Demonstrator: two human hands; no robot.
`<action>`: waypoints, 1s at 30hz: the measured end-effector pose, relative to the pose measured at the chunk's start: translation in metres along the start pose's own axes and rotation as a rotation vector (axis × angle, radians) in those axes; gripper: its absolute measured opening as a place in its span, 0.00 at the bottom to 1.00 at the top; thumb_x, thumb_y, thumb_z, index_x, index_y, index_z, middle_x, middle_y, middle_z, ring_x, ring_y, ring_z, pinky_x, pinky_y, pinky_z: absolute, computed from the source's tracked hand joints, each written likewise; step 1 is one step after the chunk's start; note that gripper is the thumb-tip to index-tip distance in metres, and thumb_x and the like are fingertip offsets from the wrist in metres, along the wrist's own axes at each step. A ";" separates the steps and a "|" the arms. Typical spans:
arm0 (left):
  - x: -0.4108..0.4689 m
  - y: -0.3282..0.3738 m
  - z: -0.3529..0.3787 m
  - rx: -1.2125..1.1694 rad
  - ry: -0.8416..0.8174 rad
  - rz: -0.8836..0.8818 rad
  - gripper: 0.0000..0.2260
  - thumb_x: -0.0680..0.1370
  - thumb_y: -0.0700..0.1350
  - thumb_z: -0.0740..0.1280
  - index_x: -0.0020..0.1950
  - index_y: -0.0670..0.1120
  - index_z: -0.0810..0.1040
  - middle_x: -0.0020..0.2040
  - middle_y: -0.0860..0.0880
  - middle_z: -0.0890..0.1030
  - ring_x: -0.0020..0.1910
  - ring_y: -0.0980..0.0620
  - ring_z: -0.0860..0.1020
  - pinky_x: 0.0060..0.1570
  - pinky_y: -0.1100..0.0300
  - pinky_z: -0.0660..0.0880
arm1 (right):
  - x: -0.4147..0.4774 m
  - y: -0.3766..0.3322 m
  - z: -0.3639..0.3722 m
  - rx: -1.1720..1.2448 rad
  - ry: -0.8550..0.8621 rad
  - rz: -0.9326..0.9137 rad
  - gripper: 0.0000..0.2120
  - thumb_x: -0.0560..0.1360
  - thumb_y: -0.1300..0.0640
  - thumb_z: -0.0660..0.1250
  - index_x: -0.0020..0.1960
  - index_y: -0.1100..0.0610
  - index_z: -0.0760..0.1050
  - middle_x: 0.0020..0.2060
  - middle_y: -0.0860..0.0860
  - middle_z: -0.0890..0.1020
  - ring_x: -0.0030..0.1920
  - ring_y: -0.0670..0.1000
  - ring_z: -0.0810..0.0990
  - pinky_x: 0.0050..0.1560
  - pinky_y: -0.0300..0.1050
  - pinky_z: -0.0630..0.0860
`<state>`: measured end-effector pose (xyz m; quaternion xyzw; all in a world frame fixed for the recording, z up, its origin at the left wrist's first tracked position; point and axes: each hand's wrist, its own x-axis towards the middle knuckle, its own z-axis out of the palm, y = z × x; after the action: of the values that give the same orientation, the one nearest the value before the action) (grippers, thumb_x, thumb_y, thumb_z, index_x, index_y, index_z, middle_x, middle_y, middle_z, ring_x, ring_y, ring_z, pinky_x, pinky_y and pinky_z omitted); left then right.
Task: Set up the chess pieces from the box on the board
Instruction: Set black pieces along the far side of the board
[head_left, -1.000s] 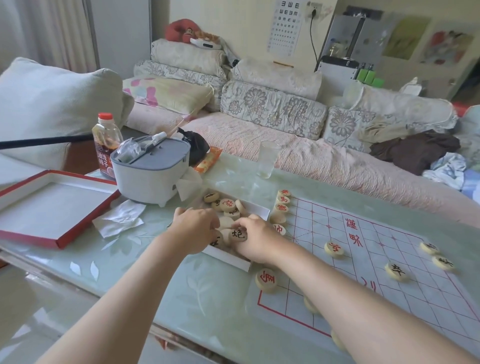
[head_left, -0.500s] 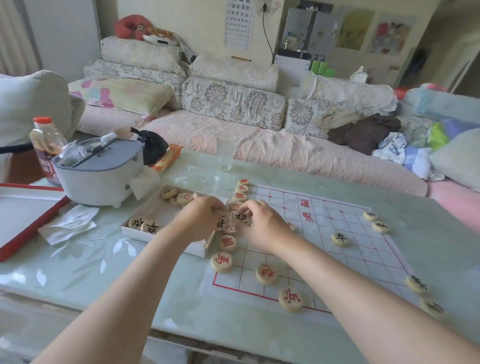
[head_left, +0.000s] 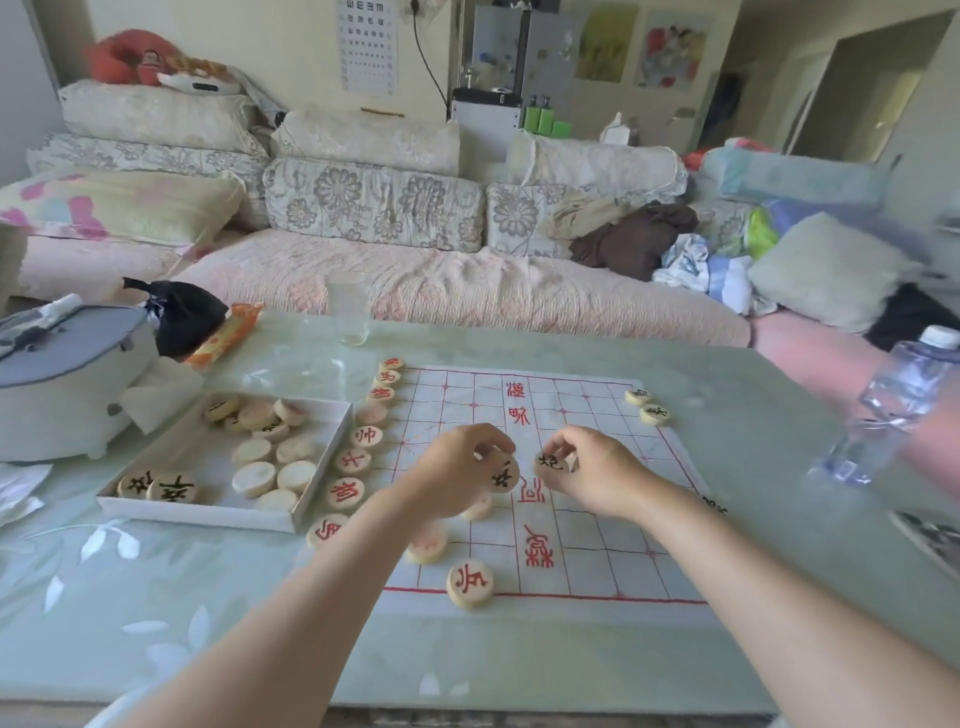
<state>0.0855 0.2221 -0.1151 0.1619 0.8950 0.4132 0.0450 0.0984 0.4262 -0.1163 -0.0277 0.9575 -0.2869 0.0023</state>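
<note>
Head camera looks down on the board (head_left: 587, 561), a pale sheet with a red grid lying flat on the green table (head_left: 104, 571). Its longer side runs left to right across the view, and its middle band of red characters runs from the far edge toward the person. Both bare forearms reach in from the bottom edge and meet over that band, hands close together but apart, knuckles up, fingers curled. The left hand (head_left: 452, 480) grips one black-marked disc (head_left: 505, 474) by its rim, tilted with its face toward the camera. The right hand (head_left: 592, 470) pinches a second black-marked disc (head_left: 550, 461) between thumb and forefinger, face also showing. Whether either disc touches the board cannot be told. The box (head_left: 208, 512), a shallow white tray, lies just beside the board's left edge and holds about twelve pieces: two black-marked ones face up at its near left corner, most of the others blank side up. Eight red pieces (head_left: 345, 492) stand in a column along the board's left edge, two more lie toward its near edge, and another piece is half hidden under the left hand. Two black pieces (head_left: 654, 414) sit at the far right corner. One glass (head_left: 349, 312) stands beyond the board, and one plastic bottle (head_left: 898, 410) is at the right.
</note>
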 end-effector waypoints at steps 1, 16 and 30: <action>0.002 0.005 0.007 0.010 -0.019 0.020 0.10 0.79 0.43 0.62 0.54 0.54 0.79 0.49 0.52 0.78 0.41 0.49 0.78 0.34 0.60 0.74 | -0.001 0.007 -0.002 -0.003 -0.009 0.009 0.09 0.74 0.46 0.72 0.51 0.44 0.75 0.48 0.41 0.76 0.42 0.41 0.74 0.40 0.36 0.68; 0.014 0.018 0.061 0.197 -0.181 0.106 0.11 0.79 0.44 0.62 0.58 0.55 0.78 0.55 0.53 0.77 0.47 0.54 0.76 0.41 0.67 0.72 | -0.030 0.072 -0.027 -0.069 -0.023 0.122 0.09 0.72 0.41 0.71 0.48 0.42 0.78 0.51 0.40 0.78 0.50 0.42 0.76 0.48 0.38 0.72; 0.007 0.022 0.067 0.132 -0.209 0.009 0.21 0.70 0.46 0.75 0.60 0.58 0.74 0.56 0.54 0.76 0.49 0.52 0.78 0.48 0.59 0.79 | -0.065 0.087 -0.059 -0.038 -0.016 0.076 0.12 0.68 0.45 0.77 0.48 0.43 0.77 0.42 0.34 0.78 0.38 0.32 0.75 0.39 0.30 0.70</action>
<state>0.0990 0.2861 -0.1423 0.2110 0.9098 0.3345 0.1256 0.1577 0.5349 -0.1153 0.0064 0.9632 -0.2680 0.0205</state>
